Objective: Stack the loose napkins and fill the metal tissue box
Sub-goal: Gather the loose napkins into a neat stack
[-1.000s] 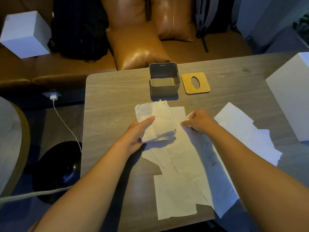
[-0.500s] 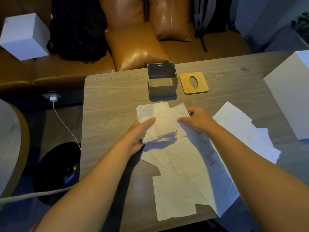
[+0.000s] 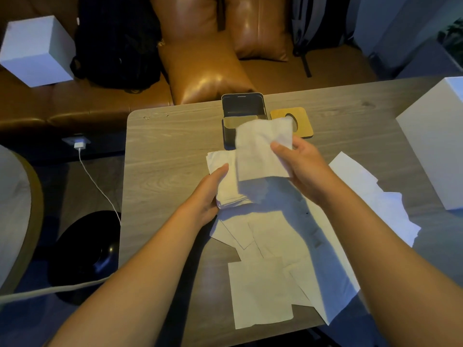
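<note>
white paper is the whole job: the left hand [image 3: 205, 196] grips a gathered stack of napkins [image 3: 225, 181] at its near corner, thumb on top, held just above the worktop [image 3: 165, 151]. the right hand [image 3: 300, 166] pinches a single napkin [image 3: 260, 149] by its right edge, fingers [image 3: 280, 149] curled onto it, lifted over the stack and tilted. to do this step well, i'd judge the sheet should be squared to the stack's edges before it is laid down, with the left thumb lifted just enough to let it under; thin paper folds easily if dragged.

more loose napkins [image 3: 275, 259] lie overlapped on the worktop near the person and off to the right, so much gathering is left. the metal tissue box [image 3: 241, 108] stands open at the far edge, partly hidden by the raised napkin, with its wooden lid [image 3: 303, 121] just beside it on the right. a white box [image 3: 436, 146] sits at the right edge, apart from the napkins. nothing blocks the way to the tissue box.
</note>
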